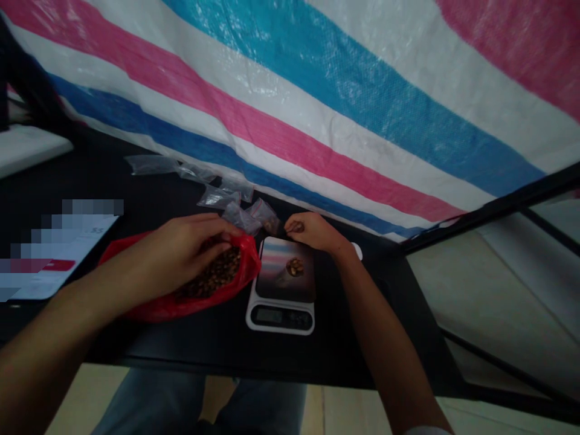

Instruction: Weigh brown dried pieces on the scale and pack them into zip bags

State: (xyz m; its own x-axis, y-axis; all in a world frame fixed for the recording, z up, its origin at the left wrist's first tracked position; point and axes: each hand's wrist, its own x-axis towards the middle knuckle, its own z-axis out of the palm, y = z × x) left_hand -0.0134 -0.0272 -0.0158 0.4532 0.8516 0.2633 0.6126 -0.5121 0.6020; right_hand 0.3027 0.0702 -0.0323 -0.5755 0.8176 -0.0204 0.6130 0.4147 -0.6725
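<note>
My left hand (194,241) reaches over a red plastic bag (181,309). Its fingers are curled at the far rim, with the thumb above the small brown beans (217,272) inside; the exact kind is unclear. A white kitchen scale (281,325) with a shiny plate stands right of the bag. On the plate lies a little heap of beans (295,266), seemingly with clear plastic around it. My right hand (310,231) is closed just beyond the scale's far right corner, and brown beans seem to show between its curled fingers. The scale's display is unreadable.
Several clear zip bags (220,196) lie along the back of the black table (190,344); the nearest seems to contain something brown. A striped plastic sheet (290,109) hangs behind. At left are a partly blurred-out screen or sheet (54,272) and a white object (31,148).
</note>
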